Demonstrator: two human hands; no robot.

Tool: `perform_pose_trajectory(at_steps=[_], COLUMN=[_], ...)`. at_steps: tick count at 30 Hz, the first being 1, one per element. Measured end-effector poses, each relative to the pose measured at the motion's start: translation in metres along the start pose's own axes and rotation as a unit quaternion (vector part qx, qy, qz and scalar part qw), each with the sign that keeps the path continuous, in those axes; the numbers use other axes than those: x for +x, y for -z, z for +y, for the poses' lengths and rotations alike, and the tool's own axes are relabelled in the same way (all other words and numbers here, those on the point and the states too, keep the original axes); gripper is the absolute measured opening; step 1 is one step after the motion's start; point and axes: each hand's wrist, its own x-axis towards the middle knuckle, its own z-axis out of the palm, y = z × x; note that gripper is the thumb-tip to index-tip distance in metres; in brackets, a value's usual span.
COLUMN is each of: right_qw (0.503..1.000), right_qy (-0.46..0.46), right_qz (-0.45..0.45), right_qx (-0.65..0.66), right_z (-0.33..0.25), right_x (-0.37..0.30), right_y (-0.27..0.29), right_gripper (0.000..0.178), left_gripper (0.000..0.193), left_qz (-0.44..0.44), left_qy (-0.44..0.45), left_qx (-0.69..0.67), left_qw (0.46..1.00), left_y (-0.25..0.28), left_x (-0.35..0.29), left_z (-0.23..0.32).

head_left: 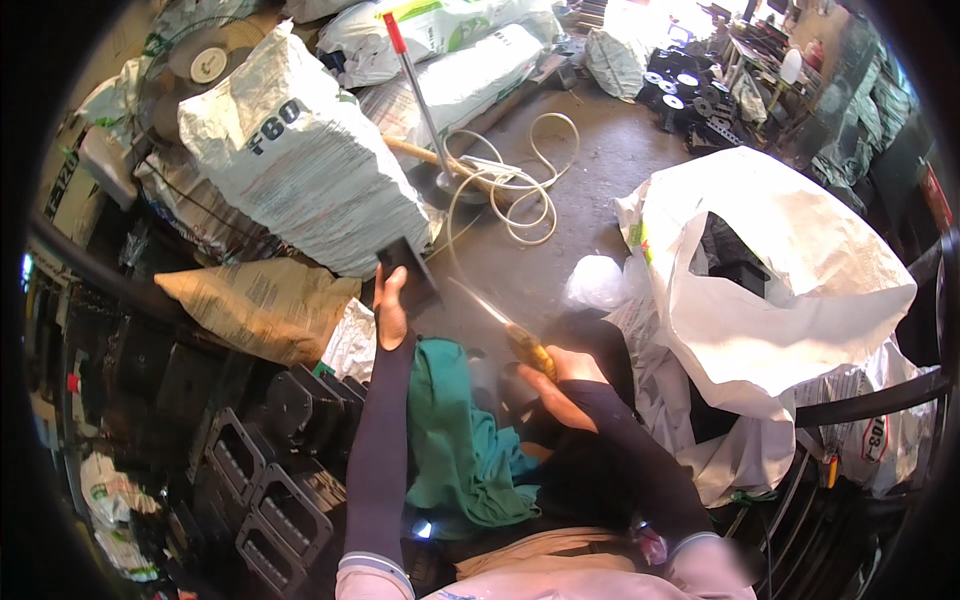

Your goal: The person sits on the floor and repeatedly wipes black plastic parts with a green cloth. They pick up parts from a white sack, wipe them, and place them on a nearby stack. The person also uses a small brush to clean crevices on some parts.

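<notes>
My left hand (391,308) is closed around a flat black rectangular piece (409,273), held up in front of me with its broad face showing. In my right hand (566,380) is a yellow-handled tool (532,350), its long thin pale shaft pointing up and left toward the black piece; the two look apart. Whether that shaft is a blade cannot be made out. A green cloth (445,430) lies across my lap between my forearms. To the right of my right hand stands a large open white sack (790,330) with black parts inside.
Black plastic frames (283,515) are stacked at my left beside a brown paper sack (265,305). Full white sacks (290,150) and a fan (207,64) stand behind. A pale hose (553,190) coils on the floor near a red-tipped pole (415,88). Black parts (680,95) pile up far right.
</notes>
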Motion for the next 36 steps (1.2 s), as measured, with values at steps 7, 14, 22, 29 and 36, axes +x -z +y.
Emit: perform_pose_trajectory(at_steps=[7, 14, 22, 29, 36], right_qw=[0.997, 0.995, 0.994, 0.997, 0.996], right_qy=[0.027, -0.021, -0.038, -0.036, -0.034], right_qz=[0.036, 0.009, 0.104, 0.064, 0.053], right_qx=[-0.057, -0.093, -0.004, 0.015, 0.063], right_z=[-0.002, 0.005, -0.006, 0.011, 0.014], right_x=[0.011, 0.004, 0.017, 0.0, -0.013], right_y=[0.002, 0.016, 0.009, 0.016, 0.013], right_gripper=[0.035, 0.04, 0.039, 0.037, 0.035], left_gripper=[0.105, 0.116, 0.116, 0.111, 0.113], left_qz=[0.041, 0.009, -0.045, -0.026, -0.101], left_qy=[-0.162, -0.283, -0.364, -0.407, -0.419], left_qx=[0.391, 0.597, 0.596, 0.569, 0.628], left_qw=[0.905, 0.751, 0.714, 0.714, 0.649], left_y=[-0.029, -0.042, -0.043, -0.041, -0.045], left_x=[-0.012, -0.02, -0.02, -0.017, -0.021], left_z=[0.01, 0.016, 0.008, 0.009, 0.013])
